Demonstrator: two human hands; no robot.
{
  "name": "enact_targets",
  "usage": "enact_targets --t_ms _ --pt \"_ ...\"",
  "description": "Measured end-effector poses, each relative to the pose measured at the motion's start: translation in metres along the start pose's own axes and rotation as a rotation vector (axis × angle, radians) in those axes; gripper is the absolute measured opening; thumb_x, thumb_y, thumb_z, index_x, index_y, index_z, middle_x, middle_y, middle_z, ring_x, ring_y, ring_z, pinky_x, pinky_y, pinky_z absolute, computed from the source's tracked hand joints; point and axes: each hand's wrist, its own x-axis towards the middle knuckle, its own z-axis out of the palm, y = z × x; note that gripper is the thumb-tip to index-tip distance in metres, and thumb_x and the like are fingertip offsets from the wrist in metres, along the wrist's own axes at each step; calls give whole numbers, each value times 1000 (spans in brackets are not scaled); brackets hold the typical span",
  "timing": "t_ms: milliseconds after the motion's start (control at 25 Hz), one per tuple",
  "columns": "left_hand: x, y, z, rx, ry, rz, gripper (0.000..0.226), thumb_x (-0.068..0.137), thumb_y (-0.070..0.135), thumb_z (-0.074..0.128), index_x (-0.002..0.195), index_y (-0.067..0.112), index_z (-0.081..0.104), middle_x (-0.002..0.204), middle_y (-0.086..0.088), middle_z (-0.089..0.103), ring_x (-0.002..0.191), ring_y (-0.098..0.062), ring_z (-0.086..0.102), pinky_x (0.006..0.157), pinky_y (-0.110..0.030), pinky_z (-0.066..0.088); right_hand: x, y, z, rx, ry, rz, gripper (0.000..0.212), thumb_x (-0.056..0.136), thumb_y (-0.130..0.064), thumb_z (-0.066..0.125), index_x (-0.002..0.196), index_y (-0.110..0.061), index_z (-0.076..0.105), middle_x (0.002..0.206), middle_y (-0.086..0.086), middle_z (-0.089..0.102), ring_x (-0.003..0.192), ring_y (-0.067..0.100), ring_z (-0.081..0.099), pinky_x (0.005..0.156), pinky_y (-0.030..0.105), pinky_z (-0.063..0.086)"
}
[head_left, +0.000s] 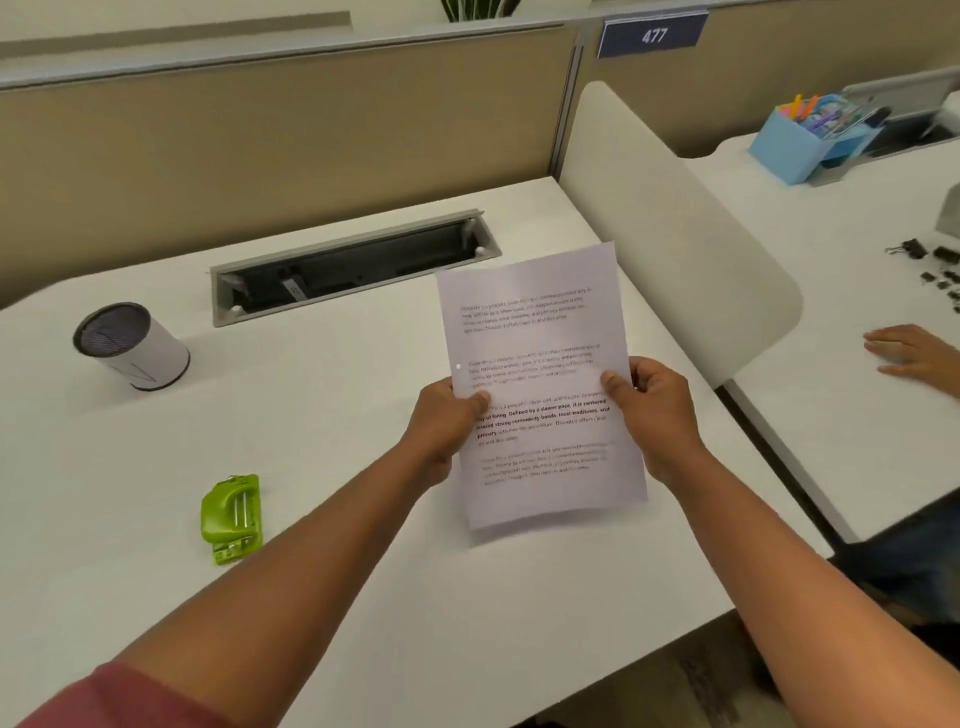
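**Thin paper held by its two side edges above the desk**

The printed paper (540, 332) is in the air over the white desk (311, 415), a little right of the middle of the view. The left hand (447, 431) pinches its left edge, with the thumb on the front and the other fingers curled behind. The right hand (657, 415) pinches the right edge in the same way. I cannot tell whether it is one sheet or several. I judge it very light and soft. It will bend and crease easily, so the side edges at middle height, as now, are a good place to hold it.

At 8 o'clock from the paper lies a green hole punch (232, 517). At 9 o'clock is a white cup (130, 345) with a dark mesh inside, and nothing shows in it. At 11 o'clock the open cable tray (353, 265) holds dark fittings. At 2 o'clock, on the next desk, a blue organiser (800, 140) holds coloured pens.
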Motion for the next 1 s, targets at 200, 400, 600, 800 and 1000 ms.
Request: enact_targets --t_ms 200,400,600,800,1000 --pt "26 -14 64 109 14 -49 20 93 8 65 108 18 73 106 -4 79 87 -19 77 76 -39 65 51 26 -53 -181 48 113 17 97 -12 64 90 -24 74 92 -2 79 82 20 76 65 29 57" --pt "47 -25 103 425 136 156 36 82 15 71 116 18 62 104 2 77 86 -17 74 79 -42 63 96 46 -77 -298 51 131 21 94 -10 67 80 -26 68 88 -4 76 81 20 73 71 33 60" --pt "69 -38 114 678 121 286 91 81 26 73 155 32 19 76 17 65 70 -1 66 56 -23 49 124 63 -80 -445 25 106 21 95 -11 64 82 -27 64 84 -8 72 83 22 71 63 27 51" --pt "86 -42 112 717 156 259 108 80 29 77 159 34 4 75 15 63 70 -3 63 56 -22 44 140 75 -76 -525 40 75 11 97 -14 60 104 -15 69 98 0 73 89 26 68 73 33 52" --pt "96 -39 104 852 118 253 92 78 40 79 155 27 31 112 0 51 100 -18 58 85 -33 50 144 86 -73 -643 22 78 39 101 -23 55 137 -8 59 135 11 66 121 33 62 102 45 51"
